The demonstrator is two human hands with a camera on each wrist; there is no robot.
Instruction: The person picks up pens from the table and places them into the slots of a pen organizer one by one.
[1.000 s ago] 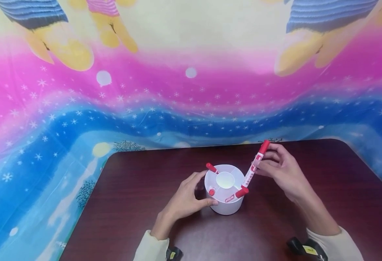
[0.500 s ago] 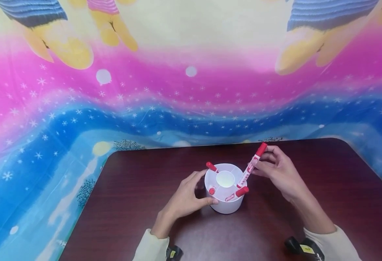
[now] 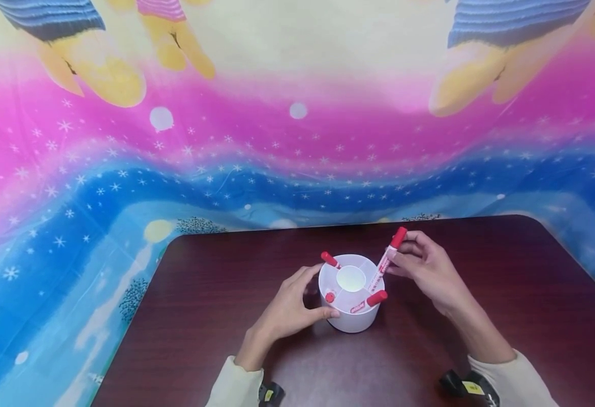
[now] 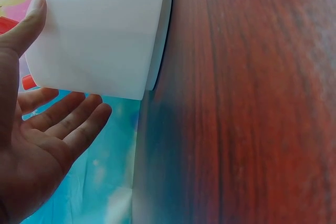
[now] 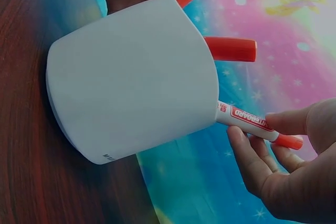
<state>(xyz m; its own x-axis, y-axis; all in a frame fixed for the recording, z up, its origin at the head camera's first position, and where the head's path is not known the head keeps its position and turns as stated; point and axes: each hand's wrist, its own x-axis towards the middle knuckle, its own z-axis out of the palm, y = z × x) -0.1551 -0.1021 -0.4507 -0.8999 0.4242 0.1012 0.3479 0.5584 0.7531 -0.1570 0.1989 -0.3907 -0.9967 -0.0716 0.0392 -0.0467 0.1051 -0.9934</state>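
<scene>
My right hand [image 3: 426,265] pinches a red-capped whiteboard marker [image 3: 386,259] between thumb and fingertips, just right of centre in the head view. The marker stands tilted, cap toward the upper right, its lower end inside the right-hand compartment of the white holder [image 3: 350,319]. In the right wrist view the marker [image 5: 252,123] leaves the holder's rim [image 5: 136,77] at centre right, and my fingers [image 5: 247,156] close round its barrel.

My left hand [image 3: 289,308] rests against the holder's left wall, thumb laid on the near side, fingers loosely extended rather than curled round it. The left wrist view confirms this: thumb tip on the white wall [image 4: 100,35] at upper left, palm [image 4: 37,150] open below it.

The holder stands upright on the dark wooden table [image 3: 480,339], at lower centre of the frame. Three other red-capped markers sit in it: one at the far left rim [image 3: 330,260], one at the near left [image 3: 330,298], one leaning over the near right rim [image 3: 373,300].

A bright patterned cloth [image 3: 124,169] fills the upper frame.
</scene>
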